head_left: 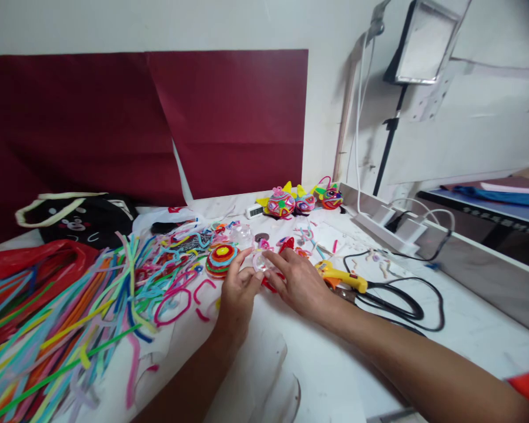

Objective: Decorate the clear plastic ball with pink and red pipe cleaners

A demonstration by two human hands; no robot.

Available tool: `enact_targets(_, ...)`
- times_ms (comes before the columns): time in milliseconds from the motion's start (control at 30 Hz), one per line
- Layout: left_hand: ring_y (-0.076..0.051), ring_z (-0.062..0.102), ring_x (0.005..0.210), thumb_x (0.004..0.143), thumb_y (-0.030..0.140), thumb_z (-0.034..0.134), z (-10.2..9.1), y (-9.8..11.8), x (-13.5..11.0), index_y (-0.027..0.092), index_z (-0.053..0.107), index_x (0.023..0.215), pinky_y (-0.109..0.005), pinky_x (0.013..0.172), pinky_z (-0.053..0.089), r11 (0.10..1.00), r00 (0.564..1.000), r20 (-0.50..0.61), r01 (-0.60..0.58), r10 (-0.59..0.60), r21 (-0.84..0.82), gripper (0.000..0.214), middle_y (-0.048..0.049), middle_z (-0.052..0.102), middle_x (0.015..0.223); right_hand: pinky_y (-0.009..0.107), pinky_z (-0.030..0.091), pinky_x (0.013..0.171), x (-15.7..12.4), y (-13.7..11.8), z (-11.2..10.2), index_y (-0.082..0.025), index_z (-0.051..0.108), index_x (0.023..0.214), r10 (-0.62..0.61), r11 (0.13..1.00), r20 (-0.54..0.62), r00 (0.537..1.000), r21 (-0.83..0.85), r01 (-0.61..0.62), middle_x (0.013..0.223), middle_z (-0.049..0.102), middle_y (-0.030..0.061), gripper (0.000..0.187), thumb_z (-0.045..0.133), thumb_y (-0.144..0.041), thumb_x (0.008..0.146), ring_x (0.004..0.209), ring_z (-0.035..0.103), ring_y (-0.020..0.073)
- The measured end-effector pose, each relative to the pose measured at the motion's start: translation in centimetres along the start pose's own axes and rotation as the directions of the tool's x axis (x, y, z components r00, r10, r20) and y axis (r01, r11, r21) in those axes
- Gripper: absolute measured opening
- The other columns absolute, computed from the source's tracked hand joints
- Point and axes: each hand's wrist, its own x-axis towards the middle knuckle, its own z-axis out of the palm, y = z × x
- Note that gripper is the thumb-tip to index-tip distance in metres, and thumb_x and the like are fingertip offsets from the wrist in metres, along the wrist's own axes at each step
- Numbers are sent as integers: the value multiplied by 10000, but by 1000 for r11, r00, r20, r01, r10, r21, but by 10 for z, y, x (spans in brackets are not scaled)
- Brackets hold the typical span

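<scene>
Just above the middle of the frame, both hands meet on a clear shell point(260, 260), a small see-through plastic dome lying on the desk point(423, 346). The left hand point(238, 292) pinches its left edge with thumb and forefinger, and the right hand point(298, 282) closes its fingertips on the right edge, so each grips it lightly rather than clenching. A red pipe cleaner point(270, 286) lies under it, touching the right hand's fingers. The shell looks light, thin and stiff, with a smooth skin that is likely to slip and may crack or dent if squeezed; the rim seems the safest hold, taken from two opposite sides. Just left of it sits a striped ball point(221, 259), and a glue gun point(342, 277) lies just right of the right hand, its black cord point(405, 305) looping toward the right. A heap of pipe cleaners point(70, 317) fills the lower left.
</scene>
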Motion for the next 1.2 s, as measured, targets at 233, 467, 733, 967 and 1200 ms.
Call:
enact_targets(233, -75, 433, 569, 710, 273, 697, -3, -3, 3, 145, 614, 1206, -193, 577, 381, 999, 1000, 24, -21, 20, 43, 519, 64, 436, 624, 351, 476, 797, 0, 0, 1, -227, 544, 1330, -6, 1000, -14, 1000, -12, 6, 1036, 626, 126, 400, 456, -352, 960, 919, 632, 252)
enact_targets(467, -78, 435, 583, 721, 276, 684, -4, -3, 2, 131, 595, 1245, -196, 586, 378, 999, 999, 39, -17, 15, 51, 552, 56, 452, 642, 359, 472, 787, 0, 1, 1, -223, 544, 1330, -13, 1000, -19, 1000, -22, 12, 1018, 625, 127, 405, 458, -354, 957, 908, 629, 260)
enact_targets(733, -74, 450, 574, 696, 274, 700, -3, -2, 2, 131, 612, 1229, -192, 571, 384, 999, 1000, 22, -6, 5, 44, 559, 49, 477, 648, 349, 466, 778, -1, -1, 0, -221, 541, 1331, -13, 999, -11, 1000, -33, 13, 1008, 625, 124, 406, 456, -354, 956, 892, 628, 252)
enact_targets(967, -79, 464, 594, 694, 271, 703, -2, -1, 3, 117, 591, 1256, -190, 587, 398, 1000, 999, 32, 3, -4, 25, 593, 50, 489, 646, 360, 465, 796, 0, -1, 0, -223, 535, 1338, -5, 999, -4, 1000, -37, 5, 1029, 623, 131, 415, 440, -364, 960, 911, 628, 260)
enact_targets(1200, -70, 432, 570, 704, 276, 702, -3, -1, 4, 126, 600, 1251, -181, 560, 375, 999, 1000, 25, -7, 6, 43, 576, 58, 469, 636, 370, 457, 813, 0, -2, -2, -228, 529, 1345, 1, 999, 10, 1000, -47, 0, 1038, 626, 131, 420, 437, -375, 962, 928, 623, 263)
